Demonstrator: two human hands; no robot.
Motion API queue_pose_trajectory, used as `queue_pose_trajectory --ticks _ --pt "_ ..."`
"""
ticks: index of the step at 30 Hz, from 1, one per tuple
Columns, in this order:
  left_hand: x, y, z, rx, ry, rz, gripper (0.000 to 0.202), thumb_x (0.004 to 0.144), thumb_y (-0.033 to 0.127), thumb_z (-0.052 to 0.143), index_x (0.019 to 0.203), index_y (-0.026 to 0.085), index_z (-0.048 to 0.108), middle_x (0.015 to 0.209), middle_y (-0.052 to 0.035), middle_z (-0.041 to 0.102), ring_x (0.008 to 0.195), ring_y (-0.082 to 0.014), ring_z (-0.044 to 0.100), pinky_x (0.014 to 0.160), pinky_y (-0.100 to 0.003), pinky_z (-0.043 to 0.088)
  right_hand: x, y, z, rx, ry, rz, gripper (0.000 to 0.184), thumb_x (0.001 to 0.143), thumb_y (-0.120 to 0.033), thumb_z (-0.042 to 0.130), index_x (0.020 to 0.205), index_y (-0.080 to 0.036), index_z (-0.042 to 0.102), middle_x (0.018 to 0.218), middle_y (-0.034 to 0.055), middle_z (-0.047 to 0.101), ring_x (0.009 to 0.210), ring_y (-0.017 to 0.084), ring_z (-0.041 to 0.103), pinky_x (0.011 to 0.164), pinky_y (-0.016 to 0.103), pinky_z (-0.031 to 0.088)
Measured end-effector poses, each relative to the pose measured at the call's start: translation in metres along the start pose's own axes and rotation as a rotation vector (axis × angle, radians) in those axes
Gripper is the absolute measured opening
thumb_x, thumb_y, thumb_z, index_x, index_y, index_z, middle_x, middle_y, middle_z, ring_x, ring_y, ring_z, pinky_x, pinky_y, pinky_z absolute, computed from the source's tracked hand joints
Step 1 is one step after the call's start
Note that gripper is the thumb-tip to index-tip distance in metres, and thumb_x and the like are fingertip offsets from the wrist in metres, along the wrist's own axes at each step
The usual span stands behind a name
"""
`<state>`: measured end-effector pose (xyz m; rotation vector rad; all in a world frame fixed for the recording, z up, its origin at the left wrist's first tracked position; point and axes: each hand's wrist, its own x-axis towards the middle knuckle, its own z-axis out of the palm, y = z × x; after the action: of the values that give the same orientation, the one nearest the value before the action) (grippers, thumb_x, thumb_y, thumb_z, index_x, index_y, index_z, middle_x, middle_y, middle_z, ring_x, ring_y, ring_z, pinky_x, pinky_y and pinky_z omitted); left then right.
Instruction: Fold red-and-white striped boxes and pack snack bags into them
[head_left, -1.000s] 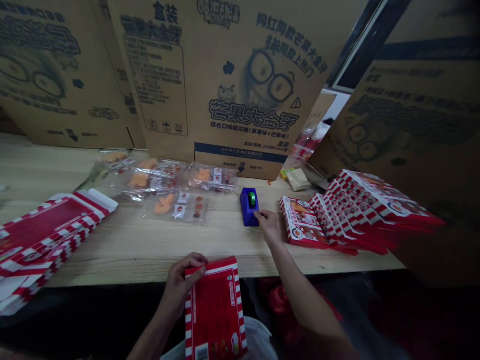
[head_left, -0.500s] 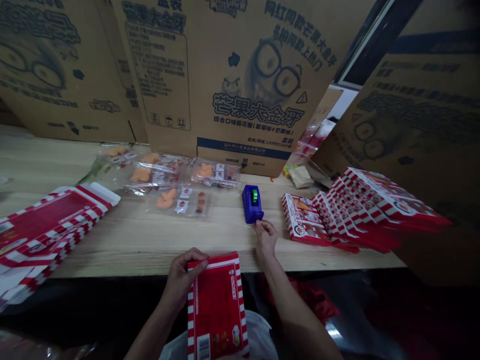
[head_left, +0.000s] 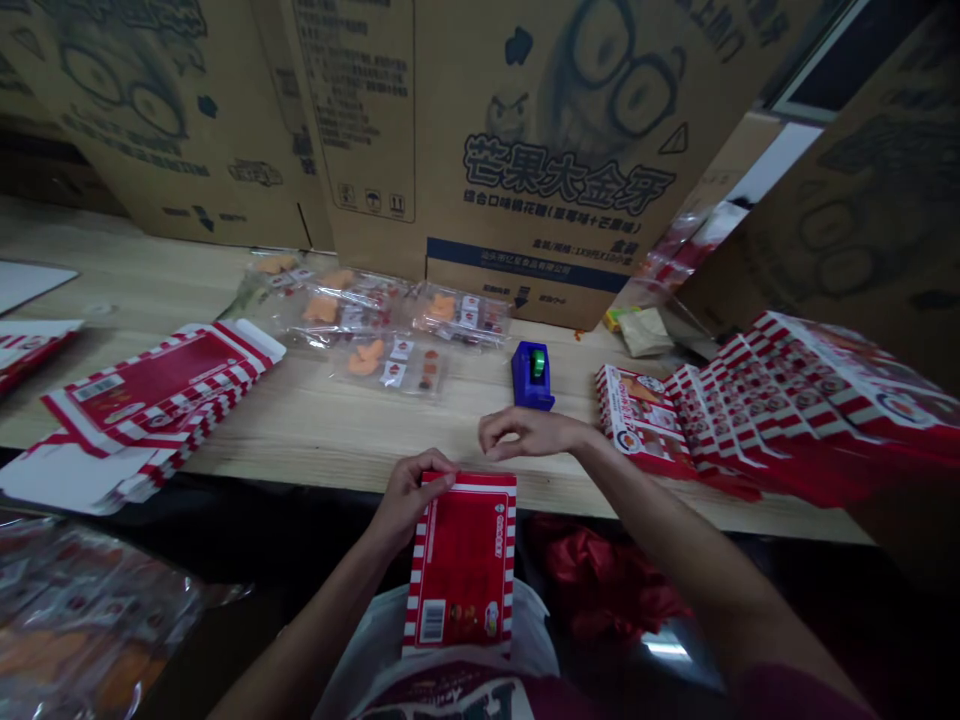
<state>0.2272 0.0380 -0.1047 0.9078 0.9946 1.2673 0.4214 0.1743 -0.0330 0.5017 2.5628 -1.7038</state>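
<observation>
My left hand (head_left: 414,498) is closed on the upper left corner of a red box (head_left: 465,560) with red-and-white striped edges, its thumb across the front. The box leans upright against my lap, with its barcode at the bottom. My right hand (head_left: 525,432) hovers above the table just beyond the box's top edge. Its fingers are curled in a pinch; anything between them is too small to make out. Behind it stands a blue tape dispenser (head_left: 531,378) with a green roll.
Flattened red-and-white boxes (head_left: 165,385) are stacked at left. Clear packets of orange pieces (head_left: 390,362) lie at the back before a large carton (head_left: 495,230). Several filled boxes (head_left: 750,410) lean in a row at right. More packets (head_left: 82,620) fill the lower left.
My right hand has moved from the front of the tape dispenser back to the left, near the top of the red box. My left hand keeps its hold. The view has shifted.
</observation>
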Motion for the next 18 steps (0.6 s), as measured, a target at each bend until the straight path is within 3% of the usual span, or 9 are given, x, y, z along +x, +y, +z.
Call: queue_pose_trajectory --ticks 3,6,8,12,15,18 --pt "0.002 0.002 0.007 0.022 -0.034 0.02 0.013 0.072 0.027 0.073 0.07 0.015 0.067 0.076 -0.0017 0.063 0.074 -0.0156 0.056 0.072 -0.026 0.04 0.03 -0.021 -0.011 -0.186 -0.358 -0.014 0.038 0.081 -0.048 0.064 0.077 -0.011 0.064 0.07 -0.0007 0.055 0.07 0.012 0.05 0.067 0.023 0.038" --pt "0.002 0.002 0.008 0.031 -0.024 0.02 0.012 0.071 0.026 0.072 0.069 0.016 0.067 0.074 -0.0008 0.062 0.073 -0.0155 0.055 0.072 -0.026 0.04 0.048 -0.029 -0.004 -0.369 -0.481 0.059 0.036 0.082 -0.047 0.064 0.075 -0.011 0.065 0.065 -0.0018 0.055 0.064 0.011 0.048 0.061 0.022 0.034" --pt "0.001 0.0 0.006 0.035 -0.008 0.014 0.011 0.071 0.025 0.072 0.069 0.016 0.066 0.073 -0.0004 0.061 0.072 -0.0152 0.055 0.072 -0.026 0.04 0.049 -0.031 0.006 -0.536 -0.403 0.108 0.034 0.08 -0.046 0.066 0.073 -0.012 0.065 0.062 -0.0011 0.055 0.062 0.012 0.048 0.059 0.023 0.031" --pt "-0.002 -0.004 0.002 0.035 0.011 0.019 0.013 0.073 0.026 0.071 0.07 0.016 0.065 0.074 -0.0008 0.061 0.074 -0.0156 0.055 0.073 -0.026 0.04 0.033 -0.03 0.025 -0.695 -0.096 0.134 0.03 0.076 -0.044 0.071 0.075 -0.014 0.066 0.069 0.0033 0.061 0.066 0.015 0.051 0.06 0.025 0.03" --pt "-0.004 -0.002 0.001 0.038 0.009 0.013 0.015 0.074 0.029 0.071 0.071 0.016 0.065 0.075 -0.0009 0.06 0.073 -0.0153 0.055 0.071 -0.026 0.041 0.021 -0.021 0.031 -0.479 0.09 0.153 0.034 0.072 -0.041 0.076 0.09 -0.014 0.065 0.073 0.0022 0.064 0.068 0.015 0.054 0.062 0.024 0.033" --pt "-0.007 0.005 0.005 0.048 -0.016 0.044 0.015 0.073 0.029 0.073 0.073 0.016 0.067 0.078 -0.0021 0.061 0.076 -0.0168 0.057 0.074 -0.027 0.042 0.017 -0.004 0.03 -0.06 0.031 0.223 0.038 0.066 -0.046 0.078 0.078 -0.014 0.062 0.061 -0.0038 0.057 0.056 0.01 0.047 0.053 0.02 0.032"
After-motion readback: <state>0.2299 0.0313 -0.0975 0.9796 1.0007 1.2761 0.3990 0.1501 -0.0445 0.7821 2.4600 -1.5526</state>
